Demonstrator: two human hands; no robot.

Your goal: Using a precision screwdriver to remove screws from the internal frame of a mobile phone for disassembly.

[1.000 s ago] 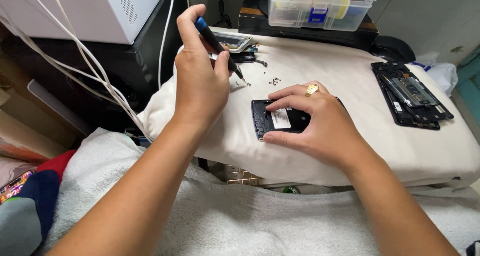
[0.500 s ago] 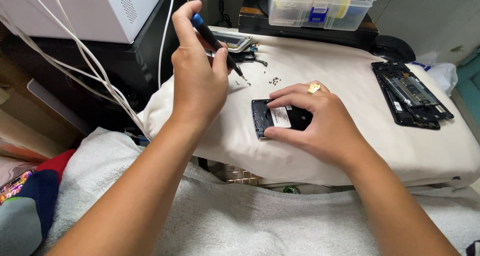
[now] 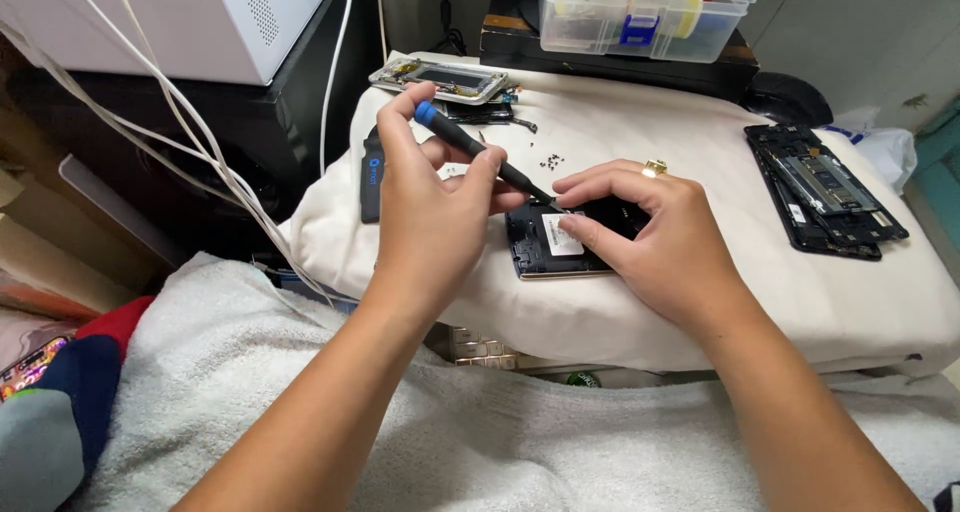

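Left hand [image 3: 430,222]: we gripped the screwdriver [image 3: 480,154], fingers closed round it, tip on the phone [image 3: 560,240].
Right hand [image 3: 655,237]: our fingers pressed the phone flat.
Phone: mid-cushion [image 3: 640,312], near its front edge.

cream cushion [image 3: 640,302] carries opened phone [image 3: 555,244], dismantled phone [image 3: 825,190], phone frame [image 3: 440,78], loose screws [image 3: 551,160].

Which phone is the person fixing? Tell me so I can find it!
Look at the cream cloth covering the table. The opened black phone lies at its middle, under the right hand. Unlike the other opened phones, it has a white sticker and the screwdriver tip touching it.
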